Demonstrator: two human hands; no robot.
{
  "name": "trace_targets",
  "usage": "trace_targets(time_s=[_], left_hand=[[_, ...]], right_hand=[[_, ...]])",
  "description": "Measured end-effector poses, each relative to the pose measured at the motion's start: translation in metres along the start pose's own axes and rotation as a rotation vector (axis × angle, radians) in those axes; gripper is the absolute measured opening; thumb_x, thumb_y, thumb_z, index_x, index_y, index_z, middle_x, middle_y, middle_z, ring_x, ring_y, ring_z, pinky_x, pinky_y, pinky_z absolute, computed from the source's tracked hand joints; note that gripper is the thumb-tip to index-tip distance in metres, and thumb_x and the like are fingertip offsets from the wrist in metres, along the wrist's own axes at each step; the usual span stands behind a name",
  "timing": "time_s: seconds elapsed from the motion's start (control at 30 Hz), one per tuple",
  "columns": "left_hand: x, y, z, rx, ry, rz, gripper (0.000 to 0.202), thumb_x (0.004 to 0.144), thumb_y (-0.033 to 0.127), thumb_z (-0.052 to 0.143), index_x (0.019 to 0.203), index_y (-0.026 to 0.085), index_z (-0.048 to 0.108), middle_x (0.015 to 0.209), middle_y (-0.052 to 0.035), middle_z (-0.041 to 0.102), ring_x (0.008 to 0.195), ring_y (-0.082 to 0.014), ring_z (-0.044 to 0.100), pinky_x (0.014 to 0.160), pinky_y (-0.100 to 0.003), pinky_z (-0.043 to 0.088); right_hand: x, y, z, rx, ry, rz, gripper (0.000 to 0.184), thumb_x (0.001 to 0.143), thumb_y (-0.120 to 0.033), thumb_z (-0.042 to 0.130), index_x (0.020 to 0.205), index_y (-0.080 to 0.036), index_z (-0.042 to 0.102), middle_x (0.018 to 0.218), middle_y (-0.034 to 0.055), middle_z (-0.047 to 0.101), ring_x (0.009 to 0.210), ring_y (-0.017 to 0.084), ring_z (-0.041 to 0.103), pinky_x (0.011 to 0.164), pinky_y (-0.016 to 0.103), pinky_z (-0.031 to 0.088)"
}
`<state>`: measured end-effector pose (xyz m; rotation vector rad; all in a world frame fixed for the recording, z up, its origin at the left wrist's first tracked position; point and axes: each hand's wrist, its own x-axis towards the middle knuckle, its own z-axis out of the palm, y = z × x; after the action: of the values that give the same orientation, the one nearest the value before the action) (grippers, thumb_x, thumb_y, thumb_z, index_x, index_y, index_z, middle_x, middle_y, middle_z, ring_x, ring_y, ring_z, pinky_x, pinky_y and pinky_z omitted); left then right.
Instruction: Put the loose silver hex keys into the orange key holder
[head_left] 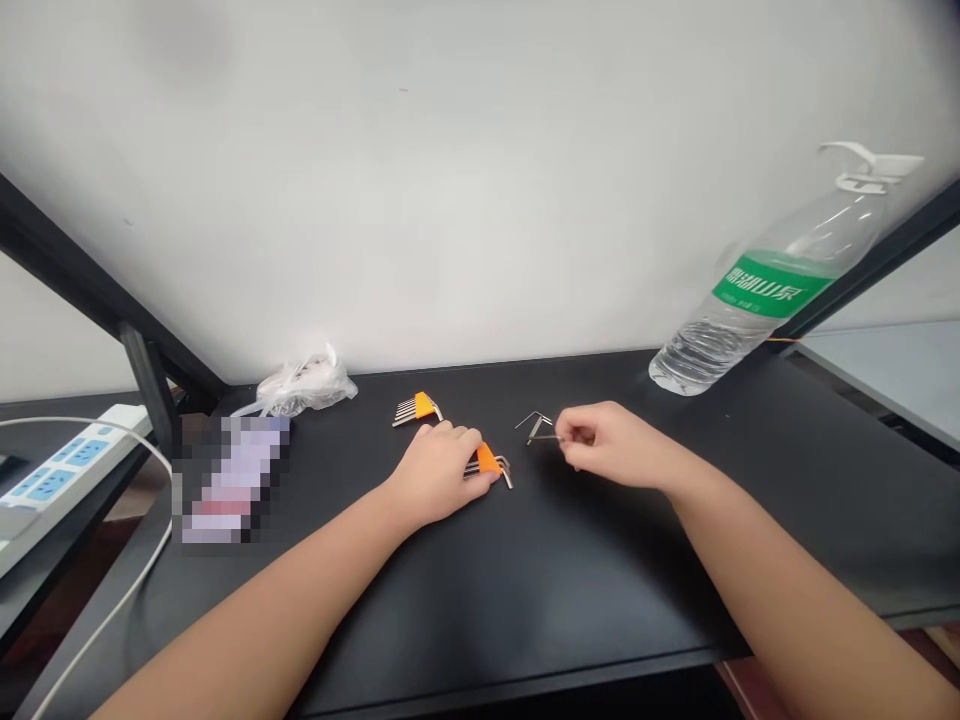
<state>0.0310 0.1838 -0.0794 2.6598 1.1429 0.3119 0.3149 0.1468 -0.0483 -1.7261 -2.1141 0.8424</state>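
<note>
My left hand (439, 470) rests curled over an orange hex key holder (489, 460) on the black table (525, 590), gripping it; a few metal keys stick out at its right end. My right hand (607, 445) pinches a thin loose hex key (546, 437) by its shaft. Another small bent hex key (534, 422) lies just behind it on the table. A second orange holder with several keys (417, 408) lies behind my left hand, untouched.
A clear water bottle with a green label (772, 290) stands at the back right. A crumpled plastic bag (304, 383) sits at the back left against the white wall. A blurred-out object (229, 475) lies left of it. A power strip (64, 465) rests on the neighbouring surface.
</note>
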Motion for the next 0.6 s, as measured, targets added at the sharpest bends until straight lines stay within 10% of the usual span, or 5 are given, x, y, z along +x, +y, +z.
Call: trace_targets(time_s=[0.27, 0.6], left_hand=[[0.000, -0.002, -0.001, -0.022, 0.001, 0.014, 0.028, 0.092, 0.050, 0.064, 0.090, 0.023, 0.058, 0.087, -0.0024, 0.068, 0.085, -0.0238, 0.059, 0.079, -0.038, 0.041], [0.001, -0.001, 0.000, -0.010, 0.008, 0.022, 0.027, 0.092, 0.050, 0.064, 0.091, 0.023, 0.060, 0.088, -0.0024, 0.068, 0.085, -0.0238, 0.060, 0.079, -0.038, 0.041]], right_hand=[[0.012, 0.035, -0.009, 0.177, -0.190, 0.212, 0.013, 0.083, -0.029, 0.054, 0.075, -0.020, 0.060, 0.064, -0.0001, 0.063, 0.055, 0.014, 0.054, 0.052, 0.025, 0.037], [0.020, 0.026, 0.010, -0.038, 0.063, 0.135, 0.022, 0.089, -0.043, 0.063, 0.084, -0.022, 0.066, 0.083, 0.0017, 0.069, 0.069, 0.017, 0.062, 0.061, 0.027, 0.044]])
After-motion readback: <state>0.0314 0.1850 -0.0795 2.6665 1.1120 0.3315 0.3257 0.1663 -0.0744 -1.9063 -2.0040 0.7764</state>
